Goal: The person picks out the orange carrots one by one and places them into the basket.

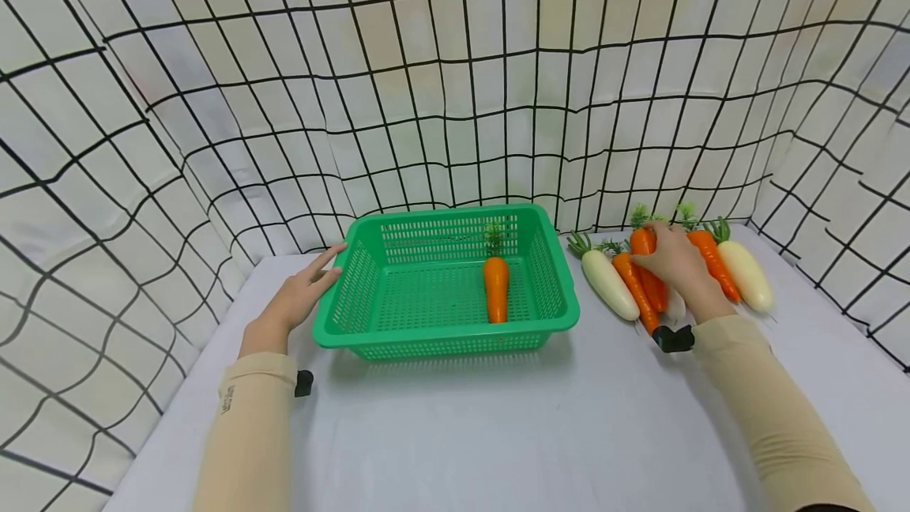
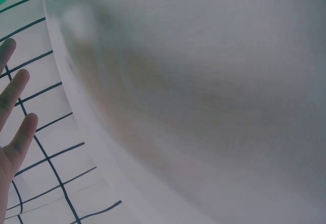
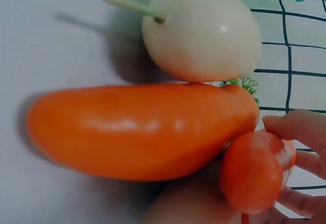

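My right hand [image 1: 678, 261] pinches a carrot [image 3: 252, 173] near its leafy end, thumb on one side and fingers on the other. Beside it lies another carrot [image 3: 142, 130], and past that a white radish [image 3: 204, 30]. These belong to a pile of carrots and white radishes on the right of the table; one pale radish is partly hidden under the held carrot. My left hand [image 1: 293, 300] has its fingers extended, fingertips right at the left rim of a green plastic basket [image 1: 441, 340]. Inside the basket, right of its middle, lies one carrot [image 1: 496, 289], leaves toward the back.
A white cloth covers the table [image 1: 455, 433]. Black wire grid [image 1: 455, 101] over white sheeting walls in the back and both sides. At the pile's right end lie a carrot [image 1: 716, 269] and a white radish [image 1: 746, 276], close to the grid.
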Tool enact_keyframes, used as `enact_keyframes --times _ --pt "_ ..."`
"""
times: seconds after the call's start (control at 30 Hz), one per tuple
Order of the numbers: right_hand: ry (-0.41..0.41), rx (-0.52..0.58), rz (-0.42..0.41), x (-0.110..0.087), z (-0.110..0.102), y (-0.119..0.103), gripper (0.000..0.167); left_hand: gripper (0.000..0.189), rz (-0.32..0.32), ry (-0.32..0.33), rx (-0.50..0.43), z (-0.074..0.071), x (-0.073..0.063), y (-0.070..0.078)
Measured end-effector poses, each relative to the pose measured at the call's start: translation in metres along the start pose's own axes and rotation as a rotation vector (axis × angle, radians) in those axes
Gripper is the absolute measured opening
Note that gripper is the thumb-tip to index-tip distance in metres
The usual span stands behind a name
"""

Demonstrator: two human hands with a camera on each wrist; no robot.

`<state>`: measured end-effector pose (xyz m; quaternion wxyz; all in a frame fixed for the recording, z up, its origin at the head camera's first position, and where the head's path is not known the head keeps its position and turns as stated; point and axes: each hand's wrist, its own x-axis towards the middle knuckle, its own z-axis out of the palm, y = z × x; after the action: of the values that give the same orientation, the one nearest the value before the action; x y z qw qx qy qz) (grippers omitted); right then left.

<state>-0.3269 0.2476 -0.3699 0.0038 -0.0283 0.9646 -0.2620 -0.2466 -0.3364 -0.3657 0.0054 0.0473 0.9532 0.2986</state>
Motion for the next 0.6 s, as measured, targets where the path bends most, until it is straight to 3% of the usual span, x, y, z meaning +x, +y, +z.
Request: enact_keyframes --times 0.37,0.6 --pt "0.023 0.165 -0.030 -0.003 -0.007 -0.001 0.072 0.066 -0.001 -0.006 0.000 0.002 0.000 0.000" --pt "-0.001 0.435 -0.039 -0.005 -0.022 -0.013 0.078 0.067 -0.004 -0.001 -0.002 0.000 -0.001 0.000"
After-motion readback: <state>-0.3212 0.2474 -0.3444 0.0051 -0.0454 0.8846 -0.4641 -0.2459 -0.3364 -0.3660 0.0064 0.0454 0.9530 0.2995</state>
